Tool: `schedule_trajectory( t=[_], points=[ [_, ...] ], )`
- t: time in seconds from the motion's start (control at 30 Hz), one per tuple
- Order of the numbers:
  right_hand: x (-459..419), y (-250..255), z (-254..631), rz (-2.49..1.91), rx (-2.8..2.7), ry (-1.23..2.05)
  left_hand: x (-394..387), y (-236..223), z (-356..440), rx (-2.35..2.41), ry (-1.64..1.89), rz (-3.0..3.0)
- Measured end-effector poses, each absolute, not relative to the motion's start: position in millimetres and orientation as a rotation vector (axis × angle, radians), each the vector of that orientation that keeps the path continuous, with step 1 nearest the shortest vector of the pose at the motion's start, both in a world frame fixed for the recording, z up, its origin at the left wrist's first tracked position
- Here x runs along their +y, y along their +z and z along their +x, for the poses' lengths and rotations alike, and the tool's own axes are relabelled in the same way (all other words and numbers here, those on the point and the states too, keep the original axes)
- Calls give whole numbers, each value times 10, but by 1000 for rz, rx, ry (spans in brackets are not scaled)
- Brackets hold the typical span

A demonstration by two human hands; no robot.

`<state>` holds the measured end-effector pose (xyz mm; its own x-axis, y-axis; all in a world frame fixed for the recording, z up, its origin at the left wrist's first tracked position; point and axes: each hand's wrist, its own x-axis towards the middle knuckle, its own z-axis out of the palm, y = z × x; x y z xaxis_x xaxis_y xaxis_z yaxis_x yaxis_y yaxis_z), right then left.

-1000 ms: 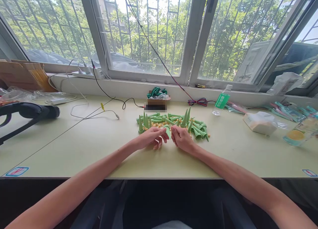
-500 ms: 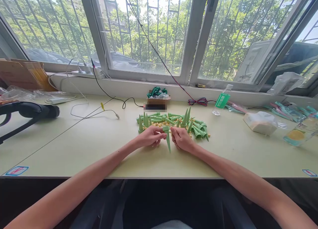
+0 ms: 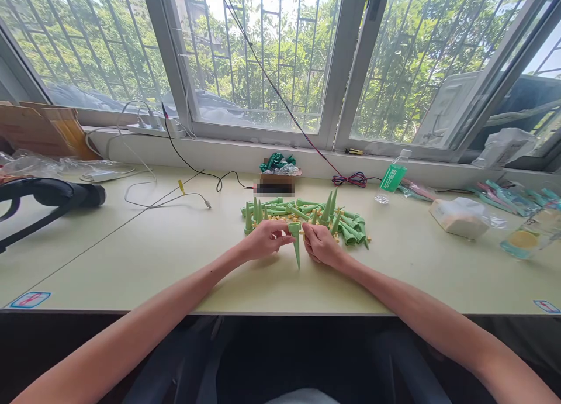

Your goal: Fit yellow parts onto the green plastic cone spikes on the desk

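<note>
1. The left hand (image 3: 265, 239) pinches a green spike (image 3: 297, 249) by its wide collar, between thumb and fingers; the spike hangs just right of that hand, point down, and whether its tip touches the tabletop (image 3: 175, 263) cannot be told.
2. The right hand (image 3: 323, 243) has thumb and fingers pressed together, just across the spike from the left hand. A speck of yellow shows at its fingertips; whether it is pinched there is too small to tell.
3. Just beyond both hands, small yellow pieces (image 3: 275, 220) lie scattered among more green spikes.
4. A few standing spikes (image 3: 248, 220) rise point up just behind the left hand, and other upright spikes (image 3: 328, 210) stand just behind the right one.
5. Right of the right hand, near it, fallen spikes (image 3: 350, 235) lie in a heap, some with their open ends showing.
6. Farther out, past the heap, a small box (image 3: 284, 178) holds crumpled green and clear wrapping.
7. Beyond the right hand and to its right stand a bottle (image 3: 391, 179) with a green label and, farther right, a tissue pack (image 3: 460, 217).
8. Well left of the left hand are a pale cable (image 3: 193, 196) and a black headset (image 3: 56, 199).
</note>
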<state>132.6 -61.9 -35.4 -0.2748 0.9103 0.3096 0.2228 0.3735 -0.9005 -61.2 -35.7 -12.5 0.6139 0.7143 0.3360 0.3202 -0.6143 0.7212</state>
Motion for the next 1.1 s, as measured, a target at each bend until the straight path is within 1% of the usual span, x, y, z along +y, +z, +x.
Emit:
schedule_trajectory(
  t=[0.13,0.37,0.9,1.1],
  points=[
    [-608,-364,1324,-985,-1699,1030,-361,-125,-613,828,794,2193],
    [-576,-372,1309,-957,-1604,1101,-391,-71,-584,800,679,1961],
    [-572,-367,1306,-909,-1711,1060,-343,-147,-542,712,860,1819],
    [-572,-370,1308,-901,-1761,1019,-383,-118,-541,722,839,1813]
  ],
)
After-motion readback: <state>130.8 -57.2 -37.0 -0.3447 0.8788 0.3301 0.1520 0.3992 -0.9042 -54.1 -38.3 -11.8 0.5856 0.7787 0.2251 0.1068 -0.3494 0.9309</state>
